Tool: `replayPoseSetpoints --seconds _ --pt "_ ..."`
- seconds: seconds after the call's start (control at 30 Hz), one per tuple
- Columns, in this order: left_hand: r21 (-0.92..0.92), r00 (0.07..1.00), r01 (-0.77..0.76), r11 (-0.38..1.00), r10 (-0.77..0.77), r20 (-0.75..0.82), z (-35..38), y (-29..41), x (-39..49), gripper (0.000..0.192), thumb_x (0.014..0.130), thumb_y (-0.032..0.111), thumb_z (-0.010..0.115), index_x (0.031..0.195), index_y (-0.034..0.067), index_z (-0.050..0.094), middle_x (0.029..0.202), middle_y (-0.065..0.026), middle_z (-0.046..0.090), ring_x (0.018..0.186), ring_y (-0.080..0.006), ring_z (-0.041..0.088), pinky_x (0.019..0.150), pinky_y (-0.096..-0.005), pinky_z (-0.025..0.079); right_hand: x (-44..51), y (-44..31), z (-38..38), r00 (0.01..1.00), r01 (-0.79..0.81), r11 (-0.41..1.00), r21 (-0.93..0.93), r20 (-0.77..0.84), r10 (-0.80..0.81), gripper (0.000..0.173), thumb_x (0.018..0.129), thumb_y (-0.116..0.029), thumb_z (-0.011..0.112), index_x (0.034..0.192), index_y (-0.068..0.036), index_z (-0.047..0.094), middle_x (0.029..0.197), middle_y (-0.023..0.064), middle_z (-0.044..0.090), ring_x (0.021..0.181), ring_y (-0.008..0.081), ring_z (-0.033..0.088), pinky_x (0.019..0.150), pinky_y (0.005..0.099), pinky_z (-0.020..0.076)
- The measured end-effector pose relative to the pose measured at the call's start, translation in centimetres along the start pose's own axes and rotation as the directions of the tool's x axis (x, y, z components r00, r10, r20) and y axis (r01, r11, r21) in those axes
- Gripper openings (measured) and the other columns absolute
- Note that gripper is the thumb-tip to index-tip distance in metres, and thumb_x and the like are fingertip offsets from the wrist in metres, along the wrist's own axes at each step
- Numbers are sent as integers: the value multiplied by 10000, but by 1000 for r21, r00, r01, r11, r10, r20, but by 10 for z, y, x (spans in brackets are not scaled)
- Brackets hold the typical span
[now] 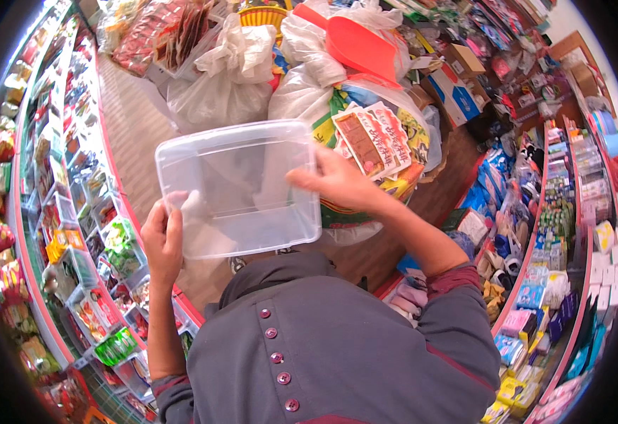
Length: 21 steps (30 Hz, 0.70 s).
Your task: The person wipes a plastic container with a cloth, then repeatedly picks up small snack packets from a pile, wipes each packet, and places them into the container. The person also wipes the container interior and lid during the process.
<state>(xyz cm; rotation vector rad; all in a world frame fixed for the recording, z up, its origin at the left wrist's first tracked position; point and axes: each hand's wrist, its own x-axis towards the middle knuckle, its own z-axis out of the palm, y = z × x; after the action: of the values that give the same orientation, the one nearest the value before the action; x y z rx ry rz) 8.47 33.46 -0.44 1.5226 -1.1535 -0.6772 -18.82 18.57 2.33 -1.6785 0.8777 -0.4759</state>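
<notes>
A clear plastic storage box (245,225) is held up in front of my body, its rim towards me and nothing visible inside. My left hand (163,230) grips the box's left wall, thumb and fingers on either side of the rim. On the right side, my right hand (340,177) clasps the opposite wall, with its thumb over the inner side. Just beyond my right hand, several flat printed snack packets (370,140) lie on a large filled plastic sack (319,124).
A red plastic scoop (362,47) rests on the sacks. Behind the box stands a knotted white bag (224,95), near a yellow basket (264,18). Shelves of packaged goods (112,244) line the left; shelves with boxed goods (536,291) line the right. Cardboard boxes (460,63) sit at back right.
</notes>
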Motion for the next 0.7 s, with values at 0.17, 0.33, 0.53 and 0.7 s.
replayPoseSetpoints --seconds 0.17,0.33,0.53,0.7 --pt "64 999 46 997 -47 9 -23 -63 -34 224 906 77 506 1096 -19 576 745 30 543 624 -35 430 563 -192 342 23 17 59 988 52 988 -149 -139 -73 342 792 -159 520 1064 47 544 964 285 607 954 407 590 837 431 458" --pt "-622 788 408 668 -602 -130 -90 -78 -72 351 943 363 517 995 21 579 794 -81 622 729 -157 606 704 -317 504 38 26 82 949 76 954 -289 -272 -158 349 809 -118 512 1116 46 485 957 285 591 928 422 579 817 440 454" --pt "-649 873 28 760 -335 -355 -65 -32 -77 298 905 110 557 1170 -6 484 1183 -122 542 1059 -209 554 955 -348 436 44 9 155 960 153 880 -449 -145 -240 408 806 -105 555 1175 10 424 949 295 580 908 464 564 795 503 461" --pt "-614 788 285 736 -545 -286 -7 -84 -37 360 882 45 546 1219 -43 459 1182 -103 531 1094 -171 510 962 -289 395 35 -6 201 932 343 816 -466 61 -357 452 753 -57 554 1173 18 406 990 255 571 884 419 594 725 499 496"
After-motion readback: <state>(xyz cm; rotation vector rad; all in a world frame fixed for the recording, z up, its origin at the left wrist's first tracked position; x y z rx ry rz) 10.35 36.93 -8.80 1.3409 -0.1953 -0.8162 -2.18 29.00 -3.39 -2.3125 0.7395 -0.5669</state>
